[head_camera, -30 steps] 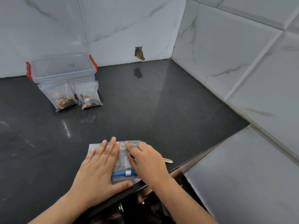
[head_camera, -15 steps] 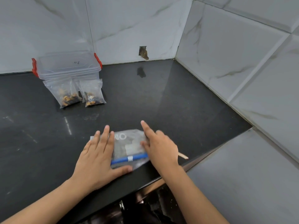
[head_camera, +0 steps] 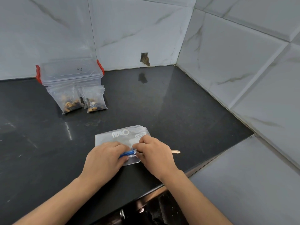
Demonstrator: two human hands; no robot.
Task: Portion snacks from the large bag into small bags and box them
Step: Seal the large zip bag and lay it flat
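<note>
Pinching blue zip strip [head_camera: 127, 154] of large bag [head_camera: 123, 135], flat near counter [head_camera: 162, 111] edge: left hand [head_camera: 103, 158] and right hand [head_camera: 154, 153], fingers curled. Small bags [head_camera: 71, 101] against box [head_camera: 69, 73].

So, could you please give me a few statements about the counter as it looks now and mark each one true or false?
1. Both hands are on the large bag near the front edge of the counter. True: the left hand and right hand both grip its blue zip strip.
2. The two small bags are inside the box. False: they stand on the counter in front of it.
3. The box has its lid on. True.
4. The small bags are empty. False: both hold snacks at the bottom.
5. A wooden stick pokes out to the right of the right hand. True.
</note>
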